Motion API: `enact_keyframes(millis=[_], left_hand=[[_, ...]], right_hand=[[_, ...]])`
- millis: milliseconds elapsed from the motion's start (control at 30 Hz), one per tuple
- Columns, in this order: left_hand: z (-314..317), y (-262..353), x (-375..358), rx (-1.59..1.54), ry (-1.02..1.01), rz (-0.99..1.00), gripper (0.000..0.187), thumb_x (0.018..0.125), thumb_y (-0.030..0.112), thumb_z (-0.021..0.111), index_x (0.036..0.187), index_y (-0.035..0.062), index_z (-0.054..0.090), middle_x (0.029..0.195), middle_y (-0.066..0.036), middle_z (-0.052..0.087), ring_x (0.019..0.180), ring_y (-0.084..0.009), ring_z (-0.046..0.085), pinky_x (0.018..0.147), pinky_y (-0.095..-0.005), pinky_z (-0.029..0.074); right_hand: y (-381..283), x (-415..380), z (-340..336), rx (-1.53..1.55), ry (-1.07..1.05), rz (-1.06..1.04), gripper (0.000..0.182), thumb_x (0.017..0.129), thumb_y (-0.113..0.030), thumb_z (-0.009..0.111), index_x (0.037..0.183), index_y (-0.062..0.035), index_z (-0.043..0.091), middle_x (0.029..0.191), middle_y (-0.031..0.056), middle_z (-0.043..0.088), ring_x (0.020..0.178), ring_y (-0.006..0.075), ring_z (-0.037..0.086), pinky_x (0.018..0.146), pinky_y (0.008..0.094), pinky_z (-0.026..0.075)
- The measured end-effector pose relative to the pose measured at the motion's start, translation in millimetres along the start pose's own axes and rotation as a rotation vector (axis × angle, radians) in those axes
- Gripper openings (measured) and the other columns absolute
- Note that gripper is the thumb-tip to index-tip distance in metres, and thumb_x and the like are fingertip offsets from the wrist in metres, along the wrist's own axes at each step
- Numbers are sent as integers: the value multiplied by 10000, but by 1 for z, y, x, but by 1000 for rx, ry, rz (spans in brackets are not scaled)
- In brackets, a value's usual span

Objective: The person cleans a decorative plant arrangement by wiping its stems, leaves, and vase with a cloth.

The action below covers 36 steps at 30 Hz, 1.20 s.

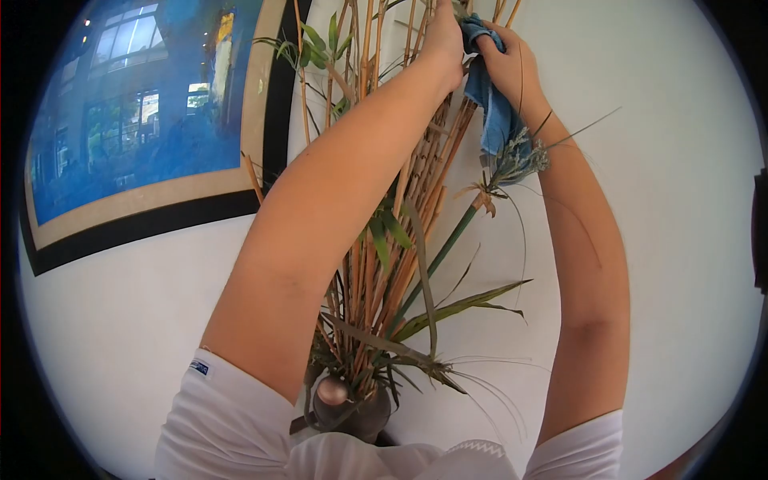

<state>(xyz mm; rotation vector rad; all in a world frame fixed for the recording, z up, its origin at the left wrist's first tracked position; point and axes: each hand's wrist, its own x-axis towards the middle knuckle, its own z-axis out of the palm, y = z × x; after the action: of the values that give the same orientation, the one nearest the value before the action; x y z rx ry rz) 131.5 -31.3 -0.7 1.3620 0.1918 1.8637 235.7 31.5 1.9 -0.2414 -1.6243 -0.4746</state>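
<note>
My right hand (518, 68) is raised at the top of the view, its fingers closed round a blue cloth (494, 104) that hangs down beside the wrist. Close to its left, my left hand (445, 46) reaches up among tall bamboo-like stems (376, 272), at the bunched upper end of the cloth. The left fingers run out past the top edge and are mostly hidden. Below the cloth, a feathery grey-green plant head (516, 160) on a thick green stalk (448, 248) overlaps my right forearm.
The stems rise from a dark round vase (352, 412) low in the view, with long green leaves (460, 308) spreading right. A framed blue picture (152, 104) with a black frame (152, 216) hangs at left. A white wall (672, 160) stands behind.
</note>
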Motion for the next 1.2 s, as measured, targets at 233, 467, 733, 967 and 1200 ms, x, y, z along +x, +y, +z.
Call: enact_keyframes(millis=[233, 467, 733, 967, 1200], left_hand=[[-10, -13, 31, -7, -44, -9, 461, 928, 476, 314, 1013, 66, 506, 897, -102, 553, 828, -216, 524, 724, -369, 447], [-2, -13, 18, -72, -109, 54, 484, 938, 459, 299, 1055, 30, 490, 982, -126, 541, 902, -238, 522, 792, -371, 438], [-2, -4, -3, -80, -59, 1, 484, 924, 463, 328, 1124, 36, 439, 1019, -126, 525, 932, -211, 505, 853, -334, 414], [-33, -35, 42, -130, -211, 75, 345, 959, 322, 298, 1002, 21, 463, 947, -153, 560, 849, -261, 554, 782, -362, 481], [-25, -24, 26, -5, -123, -10, 581, 917, 491, 342, 1259, 22, 381, 1065, -159, 515, 976, -251, 498, 889, -371, 396]], right_hand=[[13, 1, 1, -90, 92, -200, 304, 753, -144, 553, 1036, -61, 630, 1002, 163, 603, 909, 345, 577, 805, 361, 462], [-8, -3, 2, -21, 110, -218, 321, 719, -78, 534, 1023, -77, 637, 1014, 142, 604, 932, 330, 571, 832, 339, 455], [-1, -18, -1, 346, -64, -150, 283, 759, -17, 510, 1016, -41, 626, 964, 83, 638, 902, 199, 594, 812, 281, 453], [-7, -21, -17, 588, 46, 193, 208, 819, -61, 508, 984, -8, 623, 799, 44, 610, 648, 89, 548, 590, 217, 458], [-6, -21, -22, 931, 270, 360, 233, 850, -84, 462, 1025, 31, 564, 827, 72, 604, 655, 112, 564, 570, 218, 471]])
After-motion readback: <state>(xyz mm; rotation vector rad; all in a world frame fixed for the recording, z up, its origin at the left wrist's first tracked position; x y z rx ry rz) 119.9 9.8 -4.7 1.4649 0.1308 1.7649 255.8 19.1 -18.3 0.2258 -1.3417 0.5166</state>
